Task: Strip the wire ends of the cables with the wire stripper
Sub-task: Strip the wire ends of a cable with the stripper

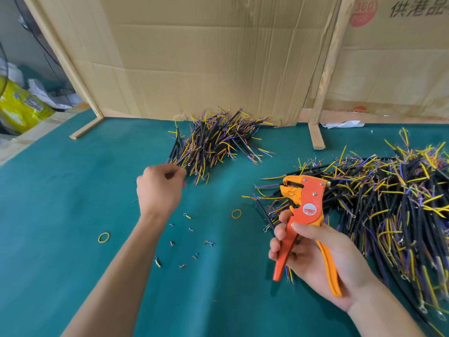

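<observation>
My right hand (313, 254) grips the orange wire stripper (303, 215) by its handles, jaws pointing up and left, above the green mat. My left hand (159, 188) reaches forward with curled fingers at the near end of a small pile of black cables (218, 139) with yellow, blue and purple wire ends; the fingertips touch or pinch a cable end there, which is partly hidden by the hand. A much larger heap of the same cables (388, 205) lies to the right, just behind the stripper.
A green mat (73, 190) covers the table. Cardboard sheets (206, 57) and wooden battens (325, 76) wall off the back. Rubber bands (104, 237) and bits of stripped insulation (189, 242) lie between my arms. A yellow bag (19, 105) sits far left.
</observation>
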